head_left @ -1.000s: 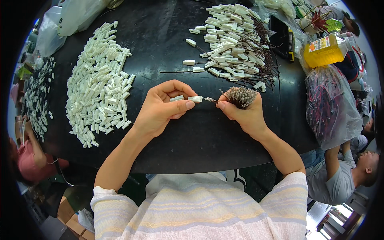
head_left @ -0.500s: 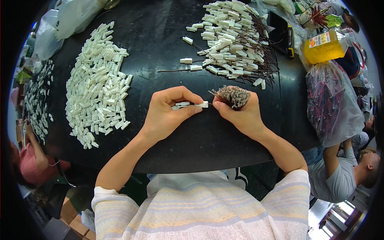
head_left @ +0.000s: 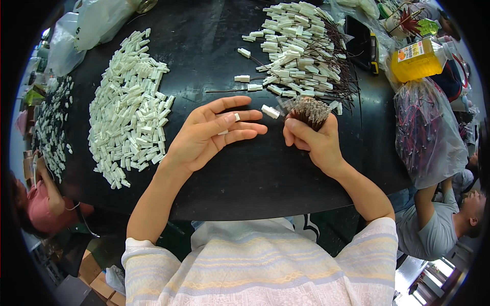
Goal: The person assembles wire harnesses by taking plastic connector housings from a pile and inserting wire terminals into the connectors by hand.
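Observation:
My right hand (head_left: 319, 137) is closed round a bundle of thin dark wires (head_left: 309, 113), whose metal-tipped ends fan out above the thumb. A white connector housing (head_left: 270, 111) is just left of the bundle, next to a motion-smeared patch; whether it hangs on a wire is unclear. My left hand (head_left: 212, 130) is turned partly palm up with its fingers stretched apart. Its thumb presses a small white connector housing (head_left: 236, 117) against the fingers, and another white piece shows lower down between them. Beyond the hands lies a heap of white connectors on dark wires (head_left: 298, 51).
A large pile of loose white housings (head_left: 127, 112) covers the left of the black table (head_left: 245, 178). A yellow-and-black device (head_left: 362, 43), a yellow liquid bottle (head_left: 416, 60) and a plastic bag of wires (head_left: 429, 132) stand at right. Other people sit on both sides.
My hands have moved apart and the left fingers have spread. The white housing that was between both hands is now beyond the left fingertips, out of the left hand's pinch.

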`<action>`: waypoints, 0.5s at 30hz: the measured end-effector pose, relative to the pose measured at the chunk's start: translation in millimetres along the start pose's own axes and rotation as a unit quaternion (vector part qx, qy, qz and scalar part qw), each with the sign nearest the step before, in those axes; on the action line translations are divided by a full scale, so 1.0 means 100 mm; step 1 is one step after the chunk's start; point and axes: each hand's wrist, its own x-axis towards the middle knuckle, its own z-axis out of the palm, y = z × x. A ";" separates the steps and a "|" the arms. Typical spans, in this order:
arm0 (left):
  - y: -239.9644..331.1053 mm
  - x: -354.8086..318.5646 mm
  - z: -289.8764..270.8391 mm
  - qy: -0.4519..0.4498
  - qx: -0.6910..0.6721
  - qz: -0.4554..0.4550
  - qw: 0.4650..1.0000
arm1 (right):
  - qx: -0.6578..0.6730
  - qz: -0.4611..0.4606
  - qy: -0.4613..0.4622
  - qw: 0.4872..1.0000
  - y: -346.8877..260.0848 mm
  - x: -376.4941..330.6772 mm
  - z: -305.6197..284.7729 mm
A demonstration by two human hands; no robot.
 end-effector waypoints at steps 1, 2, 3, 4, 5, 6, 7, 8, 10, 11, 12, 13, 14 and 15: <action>0.00 0.00 -0.02 -0.001 0.000 0.000 1.000 | -0.050 -0.016 0.009 0.999 0.00 0.00 0.02; -0.01 0.00 -0.08 -0.031 -0.001 0.008 1.000 | -0.100 -0.032 0.018 0.994 -0.01 -0.01 0.04; -0.01 0.00 -0.13 -0.059 -0.002 0.015 0.998 | -0.100 -0.032 0.018 0.994 -0.01 0.00 0.06; -0.02 0.00 -0.17 -0.059 -0.002 0.014 0.998 | -0.116 -0.042 0.020 0.992 -0.02 0.00 0.08; -0.02 -0.01 -0.20 -0.066 0.021 0.019 0.997 | -0.133 -0.052 0.021 0.990 -0.02 0.01 0.09; -0.02 0.00 -0.21 -0.073 0.043 0.023 0.996 | -0.132 -0.051 0.023 0.990 -0.01 0.00 0.08; -0.03 0.00 -0.20 -0.074 0.044 0.022 0.996 | -0.136 -0.054 0.025 0.989 0.00 0.01 0.08; -0.04 0.00 -0.19 -0.054 0.071 0.045 0.995 | -0.139 -0.058 0.028 0.988 0.01 0.01 0.07; -0.05 0.00 -0.15 -0.035 0.100 0.068 0.992 | -0.136 -0.061 0.028 0.988 0.03 0.01 0.07; -0.06 0.01 -0.13 -0.029 0.108 0.078 0.991 | -0.133 -0.064 0.028 0.989 0.03 0.01 0.07; -0.07 0.01 -0.11 -0.022 0.117 0.088 0.989 | -0.132 -0.064 0.029 0.989 0.03 0.01 0.07; -0.08 0.01 -0.10 -0.022 0.118 0.087 0.989 | -0.129 -0.067 0.027 0.989 0.02 0.00 0.08; -0.07 0.01 -0.08 -0.021 0.106 0.081 0.991 | -0.125 -0.070 0.026 0.989 0.01 0.00 0.09; -0.08 0.00 -0.08 -0.017 0.094 0.076 0.992 | -0.123 -0.070 0.026 0.990 0.01 0.00 0.09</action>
